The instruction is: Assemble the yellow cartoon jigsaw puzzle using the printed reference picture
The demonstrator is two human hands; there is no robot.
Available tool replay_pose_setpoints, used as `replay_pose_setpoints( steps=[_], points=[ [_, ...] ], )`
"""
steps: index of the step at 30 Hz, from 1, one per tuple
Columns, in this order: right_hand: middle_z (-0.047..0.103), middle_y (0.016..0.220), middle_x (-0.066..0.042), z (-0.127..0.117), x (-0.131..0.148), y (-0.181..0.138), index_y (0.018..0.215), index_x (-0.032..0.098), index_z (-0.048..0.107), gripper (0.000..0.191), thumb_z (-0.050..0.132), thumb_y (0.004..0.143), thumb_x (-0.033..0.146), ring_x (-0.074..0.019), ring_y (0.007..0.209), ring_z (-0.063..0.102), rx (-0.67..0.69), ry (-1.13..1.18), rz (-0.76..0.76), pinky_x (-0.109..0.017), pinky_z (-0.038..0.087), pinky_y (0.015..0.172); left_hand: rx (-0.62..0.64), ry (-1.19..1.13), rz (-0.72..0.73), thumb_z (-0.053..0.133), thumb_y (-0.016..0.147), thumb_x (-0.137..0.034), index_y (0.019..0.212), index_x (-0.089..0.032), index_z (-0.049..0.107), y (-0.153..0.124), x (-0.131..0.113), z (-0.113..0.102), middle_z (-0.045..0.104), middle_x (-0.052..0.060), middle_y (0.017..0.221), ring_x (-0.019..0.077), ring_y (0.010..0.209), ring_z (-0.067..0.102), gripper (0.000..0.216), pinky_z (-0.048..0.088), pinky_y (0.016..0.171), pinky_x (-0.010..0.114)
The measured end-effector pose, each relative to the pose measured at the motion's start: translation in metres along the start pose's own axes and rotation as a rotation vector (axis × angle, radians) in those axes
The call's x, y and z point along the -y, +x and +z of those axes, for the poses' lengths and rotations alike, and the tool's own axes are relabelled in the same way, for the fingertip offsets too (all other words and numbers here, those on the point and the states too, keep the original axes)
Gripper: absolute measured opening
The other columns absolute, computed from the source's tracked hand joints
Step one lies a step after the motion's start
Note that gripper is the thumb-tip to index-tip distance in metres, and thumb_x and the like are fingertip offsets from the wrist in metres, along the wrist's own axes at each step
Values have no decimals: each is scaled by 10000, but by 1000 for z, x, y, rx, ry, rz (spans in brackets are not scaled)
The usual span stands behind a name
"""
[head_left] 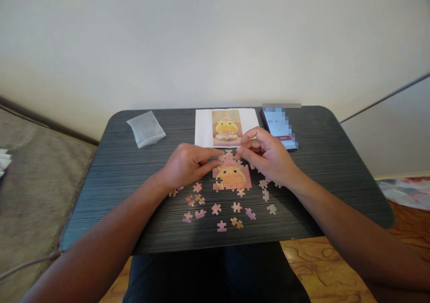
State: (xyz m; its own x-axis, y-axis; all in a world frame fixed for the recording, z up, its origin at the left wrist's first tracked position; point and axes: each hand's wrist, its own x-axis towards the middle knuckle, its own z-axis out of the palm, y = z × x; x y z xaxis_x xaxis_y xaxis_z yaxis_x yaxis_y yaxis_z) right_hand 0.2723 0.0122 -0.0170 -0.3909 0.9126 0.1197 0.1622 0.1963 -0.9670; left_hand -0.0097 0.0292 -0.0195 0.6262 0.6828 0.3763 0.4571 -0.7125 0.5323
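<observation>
A partly joined jigsaw puzzle with a yellow figure on pink lies in the middle of the dark striped table. My left hand rests at its upper left edge, fingers stretched flat and pressing on the pieces. My right hand hovers at the upper right edge, fingers curled in a pinch at the puzzle's top; what they hold is too small to make out. Several loose pink and orange pieces lie scattered in front of the puzzle.
A printed reference picture on white paper lies behind the puzzle. A phone sits to its right, an empty clear plastic bag at the back left. Wall behind the table; wooden floor to the right.
</observation>
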Motion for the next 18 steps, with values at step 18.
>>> replay_pose_setpoints(
  steps=[18],
  points=[
    [741, 759, 28, -32, 4, 1, 1011, 222, 727, 57, 721, 985, 272, -120, 606, 647, -63, -664, -140, -290, 480, 606, 51, 31, -436, 861, 939, -410, 1145, -261, 910, 0, 19, -1, 816, 7, 728, 159, 622, 666, 259, 393, 570, 287]
  ],
)
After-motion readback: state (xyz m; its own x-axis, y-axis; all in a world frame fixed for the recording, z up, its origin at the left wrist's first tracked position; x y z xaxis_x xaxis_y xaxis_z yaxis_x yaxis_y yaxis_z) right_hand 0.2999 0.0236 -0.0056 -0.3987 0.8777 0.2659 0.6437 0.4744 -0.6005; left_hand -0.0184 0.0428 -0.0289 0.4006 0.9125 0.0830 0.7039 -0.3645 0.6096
